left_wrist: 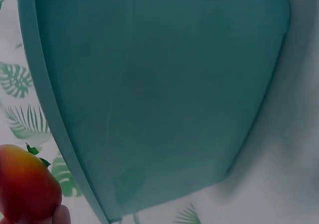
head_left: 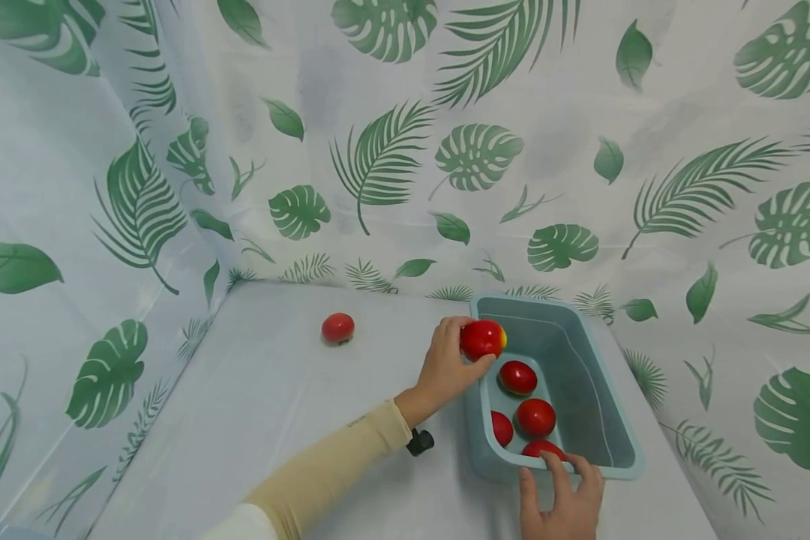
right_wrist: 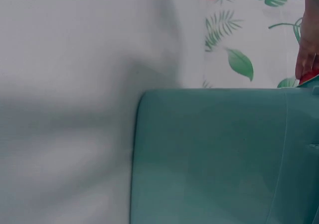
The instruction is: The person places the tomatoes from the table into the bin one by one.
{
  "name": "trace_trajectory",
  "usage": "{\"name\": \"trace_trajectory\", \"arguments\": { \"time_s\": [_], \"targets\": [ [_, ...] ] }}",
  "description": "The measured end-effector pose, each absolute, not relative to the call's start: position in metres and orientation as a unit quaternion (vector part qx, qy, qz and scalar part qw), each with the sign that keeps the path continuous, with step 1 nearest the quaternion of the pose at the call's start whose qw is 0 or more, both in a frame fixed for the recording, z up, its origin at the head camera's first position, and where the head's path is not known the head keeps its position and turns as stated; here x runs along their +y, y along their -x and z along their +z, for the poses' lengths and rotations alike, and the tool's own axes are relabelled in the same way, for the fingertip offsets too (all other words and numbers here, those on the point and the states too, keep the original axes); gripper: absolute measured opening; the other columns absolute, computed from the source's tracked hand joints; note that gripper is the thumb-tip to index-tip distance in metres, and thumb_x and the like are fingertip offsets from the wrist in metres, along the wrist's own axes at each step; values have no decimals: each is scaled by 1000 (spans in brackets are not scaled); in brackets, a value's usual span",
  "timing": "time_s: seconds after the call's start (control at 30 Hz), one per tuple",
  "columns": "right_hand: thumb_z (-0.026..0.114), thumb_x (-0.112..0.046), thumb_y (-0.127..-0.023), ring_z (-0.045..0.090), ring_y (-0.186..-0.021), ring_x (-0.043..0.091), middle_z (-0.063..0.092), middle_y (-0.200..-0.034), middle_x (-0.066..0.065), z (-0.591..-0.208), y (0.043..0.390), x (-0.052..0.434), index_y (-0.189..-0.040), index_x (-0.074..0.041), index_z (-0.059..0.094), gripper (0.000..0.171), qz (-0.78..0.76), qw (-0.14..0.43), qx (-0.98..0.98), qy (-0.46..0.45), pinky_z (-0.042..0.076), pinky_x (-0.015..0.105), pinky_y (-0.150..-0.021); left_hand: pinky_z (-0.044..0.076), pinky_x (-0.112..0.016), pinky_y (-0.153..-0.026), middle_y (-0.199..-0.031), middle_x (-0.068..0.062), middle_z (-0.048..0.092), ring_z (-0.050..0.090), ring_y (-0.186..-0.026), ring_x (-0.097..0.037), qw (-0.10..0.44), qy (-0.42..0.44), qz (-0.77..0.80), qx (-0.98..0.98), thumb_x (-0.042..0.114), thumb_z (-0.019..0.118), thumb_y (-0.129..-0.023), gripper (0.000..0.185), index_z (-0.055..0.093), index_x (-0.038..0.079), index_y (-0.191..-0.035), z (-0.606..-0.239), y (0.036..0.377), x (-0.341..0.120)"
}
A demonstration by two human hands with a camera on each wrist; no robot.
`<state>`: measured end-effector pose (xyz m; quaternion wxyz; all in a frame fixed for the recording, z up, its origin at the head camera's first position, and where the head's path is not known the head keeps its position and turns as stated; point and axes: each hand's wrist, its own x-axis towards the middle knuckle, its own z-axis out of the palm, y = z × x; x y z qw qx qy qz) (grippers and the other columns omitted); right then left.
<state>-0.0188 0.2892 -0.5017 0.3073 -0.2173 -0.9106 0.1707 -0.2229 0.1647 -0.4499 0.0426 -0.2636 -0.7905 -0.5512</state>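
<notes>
My left hand (head_left: 448, 367) grips a red tomato (head_left: 482, 340) with a yellow end, above the left rim of a blue-green plastic bin (head_left: 597, 375). In the left wrist view, green leaves show on that tomato (left_wrist: 29, 186). My right hand (head_left: 563, 499) holds the bin's near rim, with fingers hooked over it. Inside the bin lie several red tomatoes (head_left: 535, 418); the nearest is partly hidden by the rim and fingers. Another tomato (head_left: 338, 328) sits on the table, left of the bin.
A white cloth covers the table (head_left: 277, 420). Leaf-printed sheeting (head_left: 391, 157) stands behind and along the left side. A small black object (head_left: 420, 442) shows beside my left forearm.
</notes>
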Motion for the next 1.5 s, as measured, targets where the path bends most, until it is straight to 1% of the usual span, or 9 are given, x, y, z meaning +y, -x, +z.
{"name": "trace_trajectory", "arguments": {
  "time_s": [0.23, 0.53, 0.7, 0.8, 0.97, 1.07, 1.2, 1.33, 1.5],
  "targets": [
    [78, -21, -76, 36, -120, 35, 41, -130, 18, -508, 19, 295, -119, -2, 62, 49, 170, 339, -905, 192, 48, 61, -85, 51, -22, -84, -129, -1, 49, 47, -111, -10, 34, 297, -548, -781, 27, 72, -86, 60, 42, 12, -135, -446, 212, 176],
    [77, -22, -75, 38, -117, 38, 45, -126, 22, -513, 21, 298, -116, -1, 63, 48, 174, 366, -899, 164, 45, 58, -83, 48, -16, -84, -130, -2, 49, 48, -113, -10, 38, 339, -537, -772, 25, 71, -87, 61, 40, 10, -137, -447, 206, 185],
    [75, -24, -78, 38, -116, 39, 45, -126, 21, -513, 22, 298, -115, -1, 64, 46, 178, 369, -897, 166, 43, 58, -84, 51, -21, -84, -129, -1, 49, 48, -113, -10, 32, 344, -537, -770, 24, 71, -86, 61, 40, 10, -137, -446, 205, 187],
    [75, -24, -78, 38, -116, 39, 44, -126, 21, -512, 22, 297, -115, -1, 64, 45, 180, 367, -897, 168, 43, 58, -85, 52, -25, -86, -131, -1, 49, 48, -115, -11, 18, 342, -531, -775, 25, 71, -87, 62, 40, 11, -139, -446, 206, 188],
    [77, -19, -76, 37, -117, 39, 44, -125, 22, -512, 22, 297, -114, 0, 63, 45, 185, 366, -897, 167, 40, 56, -86, 49, -26, -93, -142, 1, 45, 46, -124, -14, -25, 325, -498, -804, 36, 70, -88, 67, 39, 15, -144, -444, 204, 189],
    [72, -29, -84, 36, -116, 39, 43, -125, 23, -513, 22, 299, -114, 0, 63, 43, 186, 369, -897, 157, 39, 55, -85, 47, -28, -98, -145, 1, 43, 44, -127, -14, -39, 323, -484, -812, 40, 69, -88, 68, 39, 17, -145, -443, 203, 187],
    [67, -35, -88, 35, -118, 39, 42, -127, 22, -514, 22, 299, -116, 0, 62, 45, 182, 363, -900, 157, 40, 55, -86, 45, -29, -100, -144, 0, 44, 44, -127, -14, -33, 332, -484, -809, 39, 68, -90, 65, 40, 15, -144, -445, 205, 183],
    [74, -24, -80, 36, -119, 38, 42, -130, 20, -512, 21, 297, -118, -2, 63, 45, 180, 354, -902, 170, 42, 58, -88, 46, -29, -100, -143, -1, 45, 45, -126, -15, -21, 332, -483, -810, 37, 67, -91, 64, 41, 12, -143, -446, 207, 180],
    [75, -22, -78, 37, -119, 38, 43, -129, 19, -511, 22, 296, -117, -2, 63, 46, 181, 354, -900, 176, 44, 58, -85, 45, -31, -101, -142, -2, 45, 45, -126, -18, -19, 323, -489, -810, 37, 67, -91, 62, 41, 14, -143, -446, 211, 175]
  ]
}}
